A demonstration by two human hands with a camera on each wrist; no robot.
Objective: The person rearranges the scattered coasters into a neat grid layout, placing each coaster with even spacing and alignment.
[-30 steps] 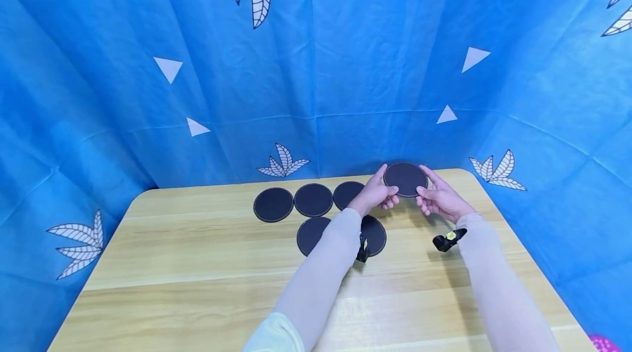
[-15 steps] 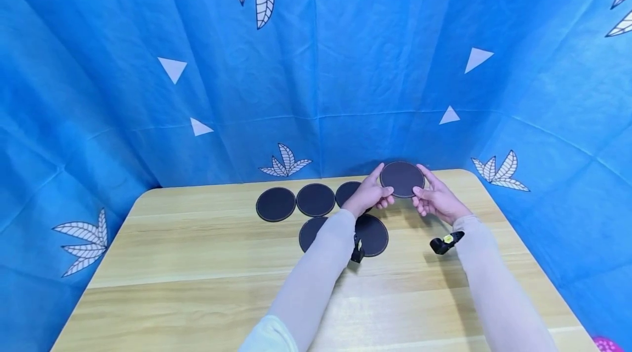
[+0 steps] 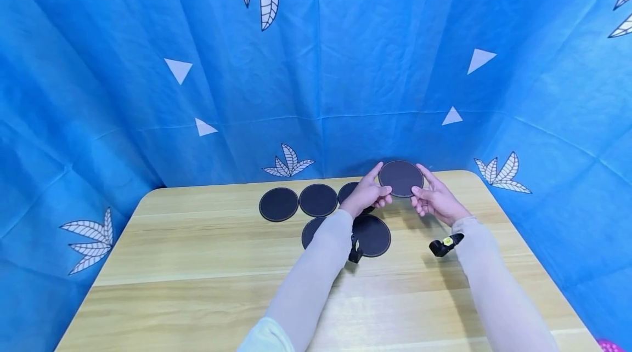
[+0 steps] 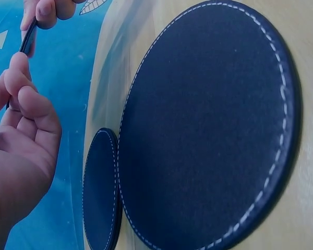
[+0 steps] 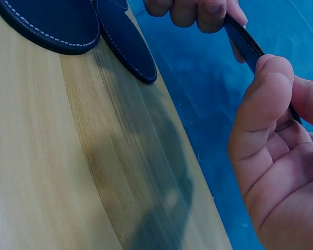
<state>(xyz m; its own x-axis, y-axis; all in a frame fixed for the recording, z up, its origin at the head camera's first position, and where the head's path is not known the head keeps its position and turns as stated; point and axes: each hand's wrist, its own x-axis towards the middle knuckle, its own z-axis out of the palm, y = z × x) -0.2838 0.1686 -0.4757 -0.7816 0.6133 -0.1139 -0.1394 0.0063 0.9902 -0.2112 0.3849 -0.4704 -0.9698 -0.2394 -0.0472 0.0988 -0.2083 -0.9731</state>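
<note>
A round black coaster (image 3: 401,178) with a stitched rim is held up between both hands above the table's far edge. My left hand (image 3: 367,195) pinches its left side, and my right hand (image 3: 437,197) pinches its right side, thumbs at the lower rim. The left wrist view shows the left hand (image 4: 26,120) gripping the coaster edge-on; the right wrist view shows the right hand (image 5: 281,140) doing likewise. Below the left forearm lie two coasters, one of them a black coaster (image 3: 373,236) partly covered by the wrist camera. Another coaster (image 3: 348,192) is half hidden behind the left hand.
Two more coasters lie in the back row to the left, a left coaster (image 3: 278,204) and a middle coaster (image 3: 318,200). They lie flat on the wooden table (image 3: 197,253). A blue curtain (image 3: 375,56) with leaf prints hangs close behind the table's far edge.
The held coaster has shifted slightly left and tilted a little more toward the head camera, both hands still pinching it. The whole head view has drifted slightly. The coasters on the table stay put.
</note>
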